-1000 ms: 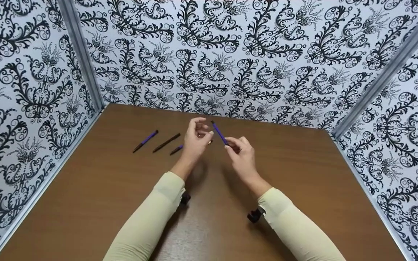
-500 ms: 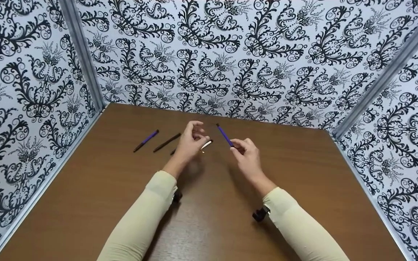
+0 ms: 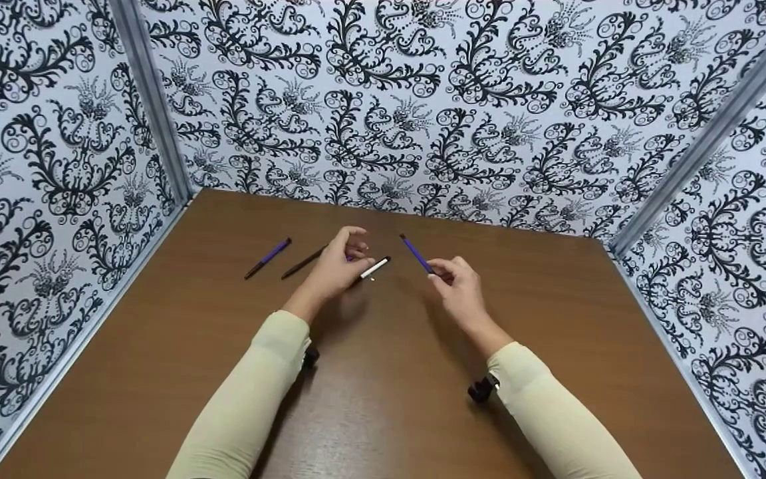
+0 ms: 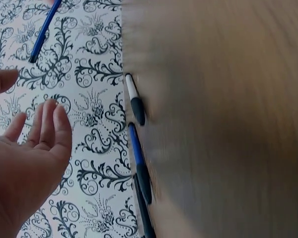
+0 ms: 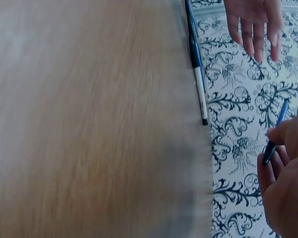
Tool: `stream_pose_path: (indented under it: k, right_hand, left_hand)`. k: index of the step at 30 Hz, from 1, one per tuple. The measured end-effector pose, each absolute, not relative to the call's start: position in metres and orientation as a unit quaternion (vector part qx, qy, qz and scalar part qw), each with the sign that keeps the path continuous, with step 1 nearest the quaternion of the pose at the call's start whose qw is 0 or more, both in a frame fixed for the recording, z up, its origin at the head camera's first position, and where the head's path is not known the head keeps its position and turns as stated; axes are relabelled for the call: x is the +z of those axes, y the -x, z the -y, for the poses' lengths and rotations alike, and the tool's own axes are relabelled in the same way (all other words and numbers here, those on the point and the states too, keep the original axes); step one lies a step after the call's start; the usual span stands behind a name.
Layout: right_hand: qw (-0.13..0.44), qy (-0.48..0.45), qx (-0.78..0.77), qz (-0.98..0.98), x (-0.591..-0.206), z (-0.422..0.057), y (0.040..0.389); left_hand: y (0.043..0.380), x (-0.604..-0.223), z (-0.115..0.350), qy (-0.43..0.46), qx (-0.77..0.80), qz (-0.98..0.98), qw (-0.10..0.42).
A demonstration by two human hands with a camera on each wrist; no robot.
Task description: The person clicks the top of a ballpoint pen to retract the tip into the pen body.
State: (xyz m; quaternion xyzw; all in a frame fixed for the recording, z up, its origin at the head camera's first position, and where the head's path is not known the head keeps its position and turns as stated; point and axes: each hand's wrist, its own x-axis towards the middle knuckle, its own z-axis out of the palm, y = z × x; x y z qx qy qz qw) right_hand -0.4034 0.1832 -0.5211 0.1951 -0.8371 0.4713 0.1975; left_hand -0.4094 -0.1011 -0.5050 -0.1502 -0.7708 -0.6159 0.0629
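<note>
A blue pen [image 3: 415,253] with dark ends is pinched between the thumb and fingers of my right hand [image 3: 464,291], raised off the table. My left hand [image 3: 335,267] hovers with relaxed, loosely bent fingers and nothing in them. Just beside its thumb, in the head view, a white pen [image 3: 375,267] lies on the table. Another blue pen [image 4: 138,151] shows in the left wrist view; in the head view the left hand hides most of it. To the left lie a black pen [image 3: 303,263], partly covered by that hand, and a blue pen [image 3: 268,258].
The brown wooden table [image 3: 383,399] reaches back to a wall [image 3: 383,100] with black scroll patterns. Patterned side panels with grey metal posts [image 3: 150,100] stand at left and right.
My left hand has moved left and toward me, uncovering the white pen. The right hand has shifted slightly right and nearer, still pinching the blue pen.
</note>
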Motion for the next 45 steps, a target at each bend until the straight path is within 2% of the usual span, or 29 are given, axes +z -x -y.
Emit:
stream_pose_path:
  k: [11,31,45]
  right_hand:
    - [0.176,-0.207,0.45,0.851,-0.527,-0.197,0.416]
    - [0.153,-0.192,0.352,0.903,-0.535,-0.202,0.426]
    - [0.141,-0.165,0.348,0.912,-0.544,-0.195,0.43]
  left_hand:
    - [0.41,-0.505,0.115,0.152,-0.582,0.798,0.038]
    - [0.408,-0.508,0.123,0.16,-0.557,0.814,0.032]
    - [0.404,-0.504,0.122,0.155,-0.565,0.81,0.03]
